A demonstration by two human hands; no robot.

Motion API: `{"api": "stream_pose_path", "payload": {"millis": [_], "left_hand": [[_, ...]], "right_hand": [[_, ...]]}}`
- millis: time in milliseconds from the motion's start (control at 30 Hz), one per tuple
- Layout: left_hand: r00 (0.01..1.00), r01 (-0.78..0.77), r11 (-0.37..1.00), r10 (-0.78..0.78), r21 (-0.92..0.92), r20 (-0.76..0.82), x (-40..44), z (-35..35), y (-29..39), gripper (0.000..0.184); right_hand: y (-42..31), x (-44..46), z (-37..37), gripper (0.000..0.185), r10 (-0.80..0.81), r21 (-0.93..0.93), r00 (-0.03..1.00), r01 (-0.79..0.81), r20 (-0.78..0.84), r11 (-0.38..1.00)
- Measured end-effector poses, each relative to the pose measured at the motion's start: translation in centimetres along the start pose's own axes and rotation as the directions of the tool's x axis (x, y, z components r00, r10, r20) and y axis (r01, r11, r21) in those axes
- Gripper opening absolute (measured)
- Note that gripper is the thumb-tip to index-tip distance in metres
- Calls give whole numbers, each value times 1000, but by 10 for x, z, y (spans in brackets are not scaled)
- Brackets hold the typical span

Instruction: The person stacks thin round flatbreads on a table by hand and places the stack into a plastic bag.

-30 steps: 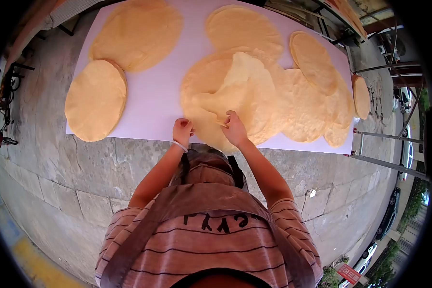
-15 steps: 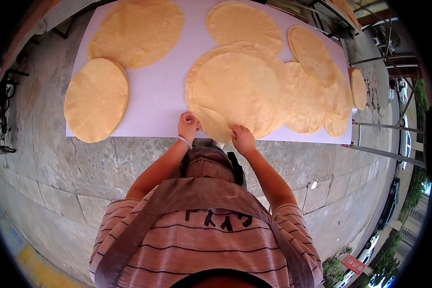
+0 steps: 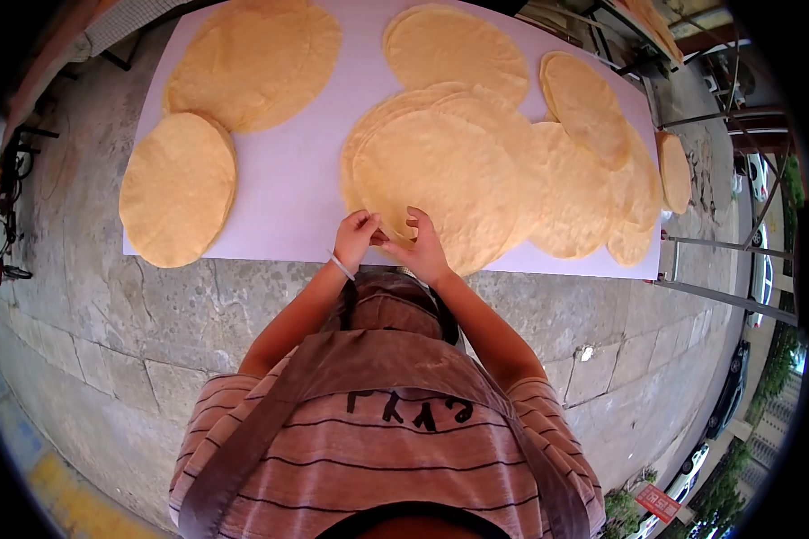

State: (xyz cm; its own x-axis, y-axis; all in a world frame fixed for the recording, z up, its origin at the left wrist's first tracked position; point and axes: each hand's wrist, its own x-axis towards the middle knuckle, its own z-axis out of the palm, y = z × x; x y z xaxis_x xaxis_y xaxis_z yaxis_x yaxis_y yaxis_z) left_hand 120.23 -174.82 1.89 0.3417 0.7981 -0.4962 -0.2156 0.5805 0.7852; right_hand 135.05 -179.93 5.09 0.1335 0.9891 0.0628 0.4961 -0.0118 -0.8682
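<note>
A stack of thin, round, yellowish sheets lies at the table's near edge in front of me. My left hand is at the stack's near left rim, fingers curled in and tips pinched together. What is between those tips is too small to make out. Close on its right, my right hand is over the near rim of the stack, index finger raised and thumb apart from it. Its lower fingers come close to the left fingertips; whether they touch cannot be told.
Similar round sheets lie on the pale table: a small pile at left, a large pile at far left, another pile at the back, overlapping sheets at right. Metal bars stick out past the right end.
My right hand has let go of the sheet's near edge and moved left toward my left hand. The folded-over front flap of the top sheet now lies flat.
</note>
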Motion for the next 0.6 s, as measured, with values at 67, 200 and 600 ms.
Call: {"api": "stream_pose_path", "payload": {"millis": [67, 200, 600], "left_hand": [[994, -97, 995, 97, 3, 49, 2, 7, -4, 18], [998, -40, 998, 42, 43, -39, -3, 21, 6, 16], [889, -118, 911, 274, 396, -367, 54, -28, -17, 16]], "right_hand": [[-4, 9, 0, 36, -4, -24, 997, 6, 76, 1000], [15, 30, -23, 28, 163, -122, 983, -153, 84, 981], [-81, 133, -159, 15, -361, -592, 931, 257, -62, 764]]}}
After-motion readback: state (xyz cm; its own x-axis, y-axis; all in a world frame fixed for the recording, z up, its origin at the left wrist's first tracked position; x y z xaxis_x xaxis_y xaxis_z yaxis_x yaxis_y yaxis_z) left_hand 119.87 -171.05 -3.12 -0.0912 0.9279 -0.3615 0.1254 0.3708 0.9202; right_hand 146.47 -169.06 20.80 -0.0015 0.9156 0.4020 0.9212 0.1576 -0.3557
